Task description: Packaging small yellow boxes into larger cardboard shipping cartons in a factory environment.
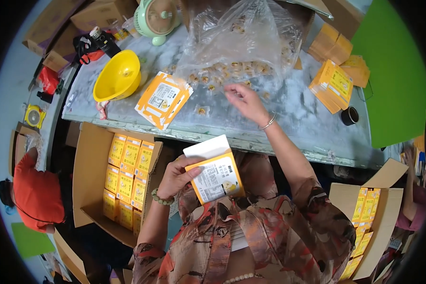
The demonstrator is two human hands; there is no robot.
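My left hand grips a yellow and white carton in front of my chest. The carton's white top flap stands up. Over the table, my right hand has its fingers stretched toward small clear packets and appears to hold nothing. These packets spill out from under a large clear plastic bag. One single packet lies nearer the table edge. Flat yellow cartons are stacked to the left of it.
A yellow bowl and a green fan stand at the left. More flat cartons and a dark cup are at the right. Shipping boxes of filled cartons flank me. A person in orange works at far left, another person at far right.
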